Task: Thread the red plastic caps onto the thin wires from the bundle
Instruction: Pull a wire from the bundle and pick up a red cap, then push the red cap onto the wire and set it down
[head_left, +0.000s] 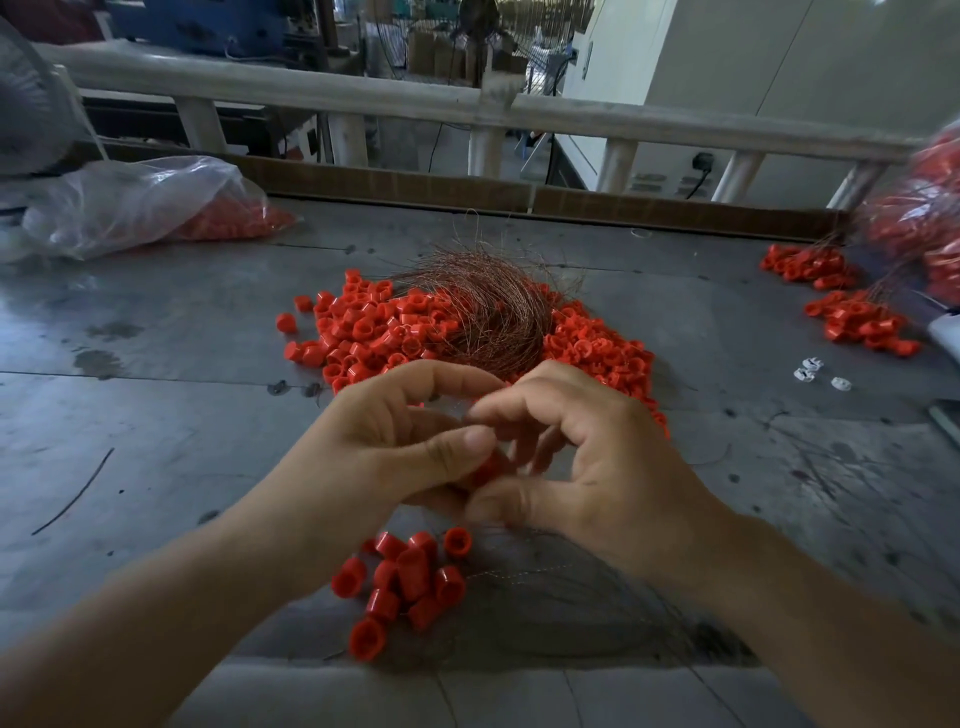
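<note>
A heap of red plastic caps lies mid-table with a bundle of thin coppery wires resting on top of it. In front of the heap my left hand pinches a red cap between thumb and fingers. My right hand meets it from the right, fingers curled and tips pinched together at the cap; any wire held there is too fine to see. Below the hands a cluster of threaded red caps hangs on thin wires that trail right under my right forearm.
The grey metal table carries a clear plastic bag of red caps at the back left, more threaded cap clusters and a red-filled bag at the right, and small white parts. A railing runs behind.
</note>
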